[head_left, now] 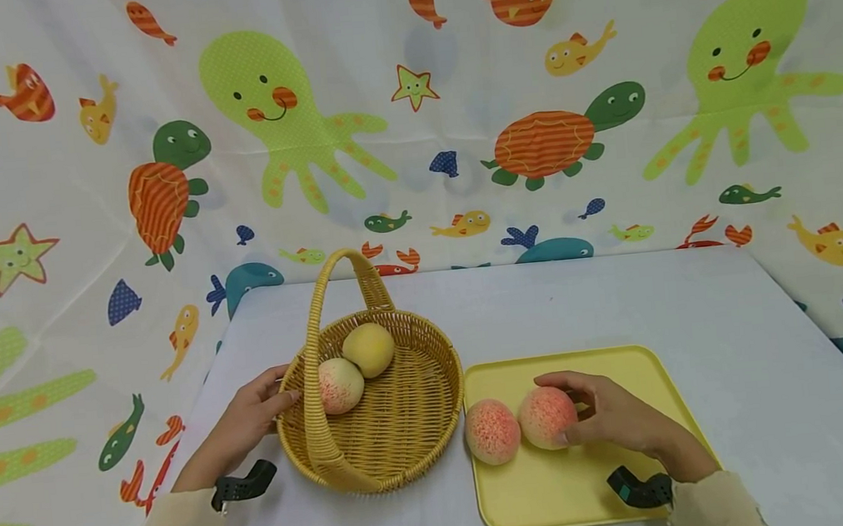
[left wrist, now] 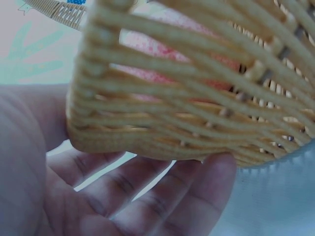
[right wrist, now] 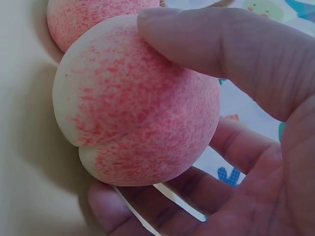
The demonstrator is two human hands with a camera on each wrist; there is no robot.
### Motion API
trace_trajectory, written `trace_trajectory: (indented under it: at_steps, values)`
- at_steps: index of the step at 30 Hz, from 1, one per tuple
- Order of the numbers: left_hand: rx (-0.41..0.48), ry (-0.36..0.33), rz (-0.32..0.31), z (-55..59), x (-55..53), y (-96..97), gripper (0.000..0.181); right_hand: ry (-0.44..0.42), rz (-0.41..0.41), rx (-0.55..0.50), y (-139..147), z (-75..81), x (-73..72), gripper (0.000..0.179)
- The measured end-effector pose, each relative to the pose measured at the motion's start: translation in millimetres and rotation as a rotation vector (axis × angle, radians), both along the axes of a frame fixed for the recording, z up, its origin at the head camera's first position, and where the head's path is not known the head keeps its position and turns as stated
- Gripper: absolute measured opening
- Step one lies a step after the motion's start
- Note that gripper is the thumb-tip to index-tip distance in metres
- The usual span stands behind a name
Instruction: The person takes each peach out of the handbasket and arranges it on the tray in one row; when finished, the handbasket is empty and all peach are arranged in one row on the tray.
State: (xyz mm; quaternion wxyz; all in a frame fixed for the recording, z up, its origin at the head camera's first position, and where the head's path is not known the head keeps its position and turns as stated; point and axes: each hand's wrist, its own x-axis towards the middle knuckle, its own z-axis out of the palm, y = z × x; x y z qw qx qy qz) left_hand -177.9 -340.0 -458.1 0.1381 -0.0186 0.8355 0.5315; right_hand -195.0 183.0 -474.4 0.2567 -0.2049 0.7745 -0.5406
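Note:
A round wicker basket (head_left: 437, 437) with a tall arched handle stands left of centre. Inside it lie a yellow peach (head_left: 369, 350) and a pale peach with red speckles (head_left: 341, 385). My left hand (head_left: 257, 407) grips the basket's left side; in the left wrist view its fingers (left wrist: 147, 201) reach along the underside of the weave. Over a yellow tray (head_left: 584, 491), my right hand (head_left: 616, 417) holds a pink peach (head_left: 546, 419) between thumb and fingers, as the right wrist view shows. Another pink peach (head_left: 492, 431) sits beside it at the tray's left edge.
A white cloth covers the table (head_left: 583, 299). The tray lies right up against the basket's right side. Behind and at both sides hangs a curtain (head_left: 422, 179) printed with sea animals.

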Motion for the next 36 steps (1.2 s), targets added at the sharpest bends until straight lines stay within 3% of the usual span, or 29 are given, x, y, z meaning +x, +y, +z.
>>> trace_trajectory:
  at_steps: [16,36]
  values:
    - [-0.003,-0.008,0.001,-0.6,-0.6,-0.6,0.055,0.021,-0.042,-0.026,-3.2,-3.3,0.3,0.074]
    - [-0.008,-0.004,0.001,-0.8,-0.8,-0.6,0.055,-0.013,-0.019,-0.039,-2.6,-1.8,2.0,0.076]
